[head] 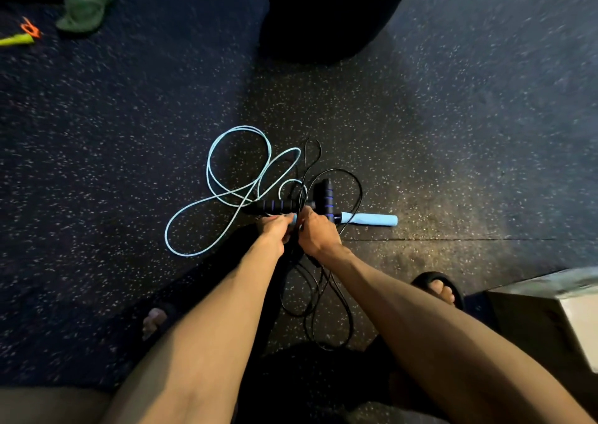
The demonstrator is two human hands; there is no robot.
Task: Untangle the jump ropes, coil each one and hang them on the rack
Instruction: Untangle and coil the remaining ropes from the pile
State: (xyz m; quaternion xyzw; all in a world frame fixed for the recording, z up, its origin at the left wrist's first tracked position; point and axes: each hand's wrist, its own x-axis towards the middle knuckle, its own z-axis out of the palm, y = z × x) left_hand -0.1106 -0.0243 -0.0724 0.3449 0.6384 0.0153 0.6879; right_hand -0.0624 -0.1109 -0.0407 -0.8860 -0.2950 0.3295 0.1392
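Ropes lie tangled at left hand and right hand, each grip pinching cord.

The floor is matt, grainy rubber, dark with pale speckles. The blue rope is a smooth, plastic-looking cord with a slight sheen; the black rope is thinner and glossy. The black handles look like ribbed matt foam with blue rings. The blue handle is smooth and matt. The green slippers look matt and rubbery.
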